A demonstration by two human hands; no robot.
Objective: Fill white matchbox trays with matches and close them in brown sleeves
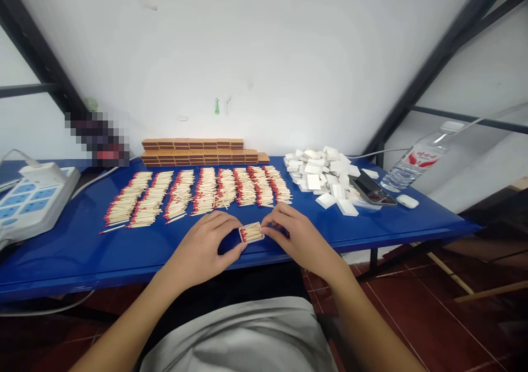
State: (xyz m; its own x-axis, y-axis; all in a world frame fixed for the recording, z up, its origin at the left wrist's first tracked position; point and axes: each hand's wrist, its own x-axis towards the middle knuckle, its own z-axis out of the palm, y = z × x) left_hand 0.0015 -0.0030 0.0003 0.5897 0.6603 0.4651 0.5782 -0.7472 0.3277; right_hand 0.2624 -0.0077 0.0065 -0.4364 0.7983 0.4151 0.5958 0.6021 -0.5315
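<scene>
A small tray [251,232] filled with red-headed matches is held near the front edge of the bench [82,251], about at its middle. It is grasped at its left end by the fingertips of the left hand [206,245] and at its right end by those of the right hand [295,234]. The fingers are bent around it, not clenched. The tray is kept flat and low over the surface, probably so that no match can slide out. Being pinched at both ends, it is also held steady.

Behind the hands, heaps of matches [198,193] are laid side by side in a row across the middle of the bench, the sticks lying mostly the same way. It seems this is done so that they can be taken up easily. Brown box sleeves [198,151] are stacked along the back edge, touching the wall [268,58]. A loose pile of white trays [322,174] is kept towards the back right, within reach of the right hand. Near the right edge a phone [373,191], a small white case [407,201] and a plastic bottle [421,160] lying on its side are put aside. At the left edge a power strip [28,196] is placed.

The bench is blue and glossy. It is set against a white wall, between slanted black steel bars [437,58]. Below, a dark red tiled floor [412,317] is seen.
</scene>
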